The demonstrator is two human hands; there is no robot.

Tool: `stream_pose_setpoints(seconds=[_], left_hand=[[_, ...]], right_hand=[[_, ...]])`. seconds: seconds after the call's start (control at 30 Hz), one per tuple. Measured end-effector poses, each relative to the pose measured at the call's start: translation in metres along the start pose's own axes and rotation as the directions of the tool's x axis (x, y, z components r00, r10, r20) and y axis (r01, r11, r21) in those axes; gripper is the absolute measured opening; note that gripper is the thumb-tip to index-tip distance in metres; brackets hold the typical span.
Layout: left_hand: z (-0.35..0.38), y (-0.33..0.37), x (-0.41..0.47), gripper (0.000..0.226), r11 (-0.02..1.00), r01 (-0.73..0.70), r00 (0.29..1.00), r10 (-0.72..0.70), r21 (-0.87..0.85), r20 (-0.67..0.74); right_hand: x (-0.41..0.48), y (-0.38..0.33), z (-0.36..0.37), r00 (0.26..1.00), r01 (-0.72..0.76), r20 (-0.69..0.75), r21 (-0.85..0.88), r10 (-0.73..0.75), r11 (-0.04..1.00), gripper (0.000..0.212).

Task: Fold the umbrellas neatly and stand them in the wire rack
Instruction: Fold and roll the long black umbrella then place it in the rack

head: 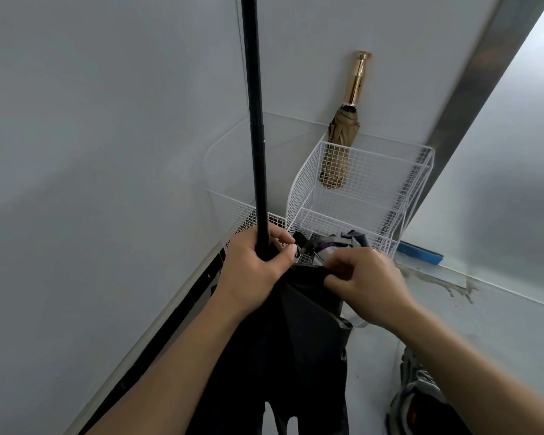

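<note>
Just short of the wire rack (390, 171), a person's left hand (252, 265) curls its grip round the black umbrella (311, 334) shaft while the right hand (368, 281) pinches loose canopy, which could spring unfolded should either slip.

Probably home entryway: wire rack (376, 186), tan umbrella (343, 130), shoe (421, 394).

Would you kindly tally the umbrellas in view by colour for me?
black umbrella: 1
tan umbrella: 1
purple-and-grey umbrella: 1
Total: 3
The grey bundle at the lower right is too unclear to identify, so it is not counted.
</note>
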State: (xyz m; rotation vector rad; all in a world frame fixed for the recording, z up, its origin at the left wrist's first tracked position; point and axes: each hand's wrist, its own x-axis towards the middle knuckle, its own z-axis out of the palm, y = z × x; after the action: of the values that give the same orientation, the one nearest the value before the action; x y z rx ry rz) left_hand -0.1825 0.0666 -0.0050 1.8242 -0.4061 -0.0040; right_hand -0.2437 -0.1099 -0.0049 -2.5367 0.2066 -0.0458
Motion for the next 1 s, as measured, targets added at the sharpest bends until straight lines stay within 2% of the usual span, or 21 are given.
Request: stream_pose_setpoints(seconds=[0.1,0.13,0.27,0.33,0.4,0.5,0.57,0.63,0.7,0.8,0.93,1.0], left_hand=[[0.001,0.0,0.0,0.016,1.0,-0.002,1.0,0.002,0.017,0.016],[0.001,-0.001,0.0,0.016,1.0,-0.001,1.0,0.001,0.023,0.021],[-0.003,-0.004,0.003,0.015,0.999,0.021,1.0,-0.022,0.046,0.022],[-0.006,-0.005,0.005,0.016,0.999,0.027,1.0,-0.027,0.035,0.003],[-0.009,-0.005,0.005,0.016,0.999,0.027,1.0,-0.027,0.021,0.0],[-0.011,-0.004,0.005,0.013,1.0,0.015,0.999,-0.015,0.009,0.028],[-0.01,-0.004,0.004,0.012,1.0,0.013,0.999,-0.013,-0.005,0.053],[-0.01,-0.004,0.004,0.012,1.0,0.017,0.997,-0.015,-0.023,0.076],[-0.011,-0.006,0.004,0.008,0.999,0.018,0.995,-0.014,-0.034,0.097],[-0.011,-0.006,0.005,0.006,1.0,0.017,0.996,-0.015,-0.022,0.091],[-0.01,-0.005,0.006,0.015,1.0,0.023,1.0,-0.023,-0.001,0.003],[-0.009,-0.004,0.004,0.017,1.0,0.014,0.999,-0.014,0.007,-0.047]], right_hand=[[0.004,0.007,-0.005,0.998,-0.021,0.051,-0.103,0.026,0.994,0.011],[0.005,0.009,-0.007,0.998,-0.028,0.048,-0.062,0.031,0.998,0.014],[0.003,0.016,-0.021,1.0,-0.017,0.014,0.338,0.013,0.941,0.029],[0.001,0.02,-0.03,0.998,0.057,0.0,0.412,-0.063,0.909,0.039],[0.001,0.021,-0.032,0.985,0.141,0.041,0.353,-0.166,0.925,0.047],[0.001,0.021,-0.024,0.942,0.188,0.231,0.243,-0.245,0.952,0.047],[0.004,0.024,-0.017,0.933,0.181,0.295,0.112,-0.207,0.977,0.043],[0.005,0.024,-0.014,0.941,0.162,0.301,-0.007,-0.152,0.987,0.032],[0.006,0.023,-0.012,0.95,0.167,0.265,0.021,-0.167,0.986,0.014],[0.003,0.02,-0.006,0.963,0.204,0.134,0.204,-0.234,0.957,0.008],[-0.005,0.008,0.0,0.965,0.223,-0.211,0.341,-0.157,0.913,0.003],[-0.009,0.0,-0.002,0.954,0.193,-0.282,0.331,-0.099,0.924,0.024]])
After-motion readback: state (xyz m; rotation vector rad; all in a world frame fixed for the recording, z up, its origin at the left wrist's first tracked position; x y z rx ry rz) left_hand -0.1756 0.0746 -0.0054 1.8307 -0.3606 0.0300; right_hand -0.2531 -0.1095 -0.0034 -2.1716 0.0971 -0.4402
